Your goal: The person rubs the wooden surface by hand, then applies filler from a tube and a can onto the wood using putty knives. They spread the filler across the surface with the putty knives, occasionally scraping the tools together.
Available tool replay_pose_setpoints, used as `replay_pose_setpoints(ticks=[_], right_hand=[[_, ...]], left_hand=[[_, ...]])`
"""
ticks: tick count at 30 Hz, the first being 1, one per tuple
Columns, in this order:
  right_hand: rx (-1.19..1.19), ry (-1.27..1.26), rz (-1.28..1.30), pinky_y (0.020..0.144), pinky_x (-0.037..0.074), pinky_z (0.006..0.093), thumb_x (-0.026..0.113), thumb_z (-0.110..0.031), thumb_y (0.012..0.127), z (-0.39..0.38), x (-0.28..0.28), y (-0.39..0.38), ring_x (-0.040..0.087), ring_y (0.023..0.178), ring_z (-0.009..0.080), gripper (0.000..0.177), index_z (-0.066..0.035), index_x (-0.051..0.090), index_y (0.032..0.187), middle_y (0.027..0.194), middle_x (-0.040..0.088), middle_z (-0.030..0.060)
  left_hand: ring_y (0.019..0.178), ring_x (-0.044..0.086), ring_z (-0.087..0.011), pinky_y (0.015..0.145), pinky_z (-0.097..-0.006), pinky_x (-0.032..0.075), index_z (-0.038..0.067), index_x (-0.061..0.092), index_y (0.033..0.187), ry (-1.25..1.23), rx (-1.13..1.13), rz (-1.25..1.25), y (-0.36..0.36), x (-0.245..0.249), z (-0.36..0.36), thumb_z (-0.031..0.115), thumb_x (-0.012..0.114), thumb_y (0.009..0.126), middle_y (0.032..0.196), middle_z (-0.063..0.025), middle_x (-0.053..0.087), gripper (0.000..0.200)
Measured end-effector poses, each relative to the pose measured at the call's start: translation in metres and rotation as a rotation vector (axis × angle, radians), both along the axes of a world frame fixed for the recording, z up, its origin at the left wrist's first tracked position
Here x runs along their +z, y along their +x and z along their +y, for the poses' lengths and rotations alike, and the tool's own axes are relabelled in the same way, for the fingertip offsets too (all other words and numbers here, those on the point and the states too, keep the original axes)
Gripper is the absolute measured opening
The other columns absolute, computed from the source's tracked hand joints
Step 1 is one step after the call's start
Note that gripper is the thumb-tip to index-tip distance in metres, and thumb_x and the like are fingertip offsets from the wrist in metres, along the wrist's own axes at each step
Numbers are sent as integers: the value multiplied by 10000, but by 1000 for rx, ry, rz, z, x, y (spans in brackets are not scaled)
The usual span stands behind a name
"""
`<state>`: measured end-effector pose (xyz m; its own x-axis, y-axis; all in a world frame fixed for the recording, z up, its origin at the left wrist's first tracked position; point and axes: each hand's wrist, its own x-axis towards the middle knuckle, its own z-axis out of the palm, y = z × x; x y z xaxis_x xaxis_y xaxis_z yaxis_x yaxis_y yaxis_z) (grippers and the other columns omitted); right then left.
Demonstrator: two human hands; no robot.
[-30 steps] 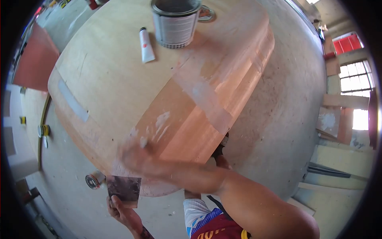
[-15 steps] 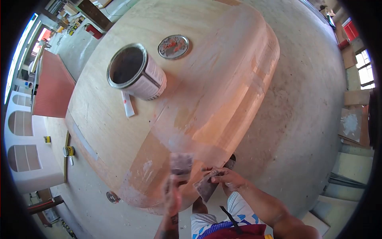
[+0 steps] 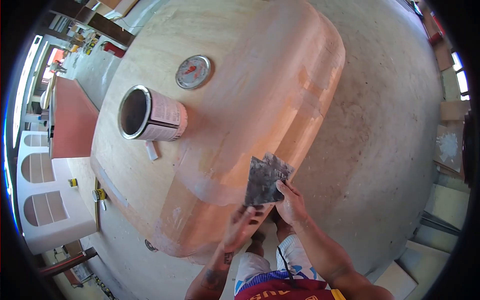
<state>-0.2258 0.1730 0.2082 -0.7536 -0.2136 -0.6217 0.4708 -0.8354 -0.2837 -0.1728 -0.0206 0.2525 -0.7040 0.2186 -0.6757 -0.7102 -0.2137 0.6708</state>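
Note:
Two flat, dark, filler-smeared spreaders overlap in front of me, above the near edge of the curved wooden panel. My right hand (image 3: pixel 293 204) grips the rear spreader (image 3: pixel 283 167), its thumb pressed on the plate. Slightly blurred, my left hand (image 3: pixel 237 229) has its fingers at the lower edge of the front spreader (image 3: pixel 260 182). The big wooden panel (image 3: pixel 215 120) has pinkish filler smeared along its rounded right side. On it stand an open tin (image 3: pixel 162 117) and, behind, a round lid (image 3: pixel 192 72) with red smears.
A white tube (image 3: pixel 151 150) lies beside the tin. Smaller yellow-labelled cans (image 3: pixel 99 195) sit to the left, near a white panel with arched recesses (image 3: pixel 45 207). Boards (image 3: pixel 442 205) lean along the right side. Concrete floor (image 3: pixel 372 125) surrounds the panel.
My hands have come together, and the two spreaders, apart before, now overlap. The right-hand spreader has swung upward. The view has shifted, so the tin sits lower and further left.

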Motion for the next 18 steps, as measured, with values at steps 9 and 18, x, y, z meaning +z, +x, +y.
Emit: replay_pose_setpoints(ticks=[9,18], right_hand=[[163,453,220,959,508,340,644,-168,1046,-21,26,46,642,1063,165,209,-7,675,1175,1143,694,58],[520,983,430,845,511,315,663,-210,1032,-139,73,58,623,957,139,235,16,729,1040,985,709,62]], left_hand=[[807,651,-74,705,-238,493,89,723,1043,-26,326,141,29,-34,-23,223,694,1038,915,-4,724,138],[825,612,-41,666,-227,469,79,734,1150,-85,700,417,63,53,-90,190,737,1013,975,41,711,177]])
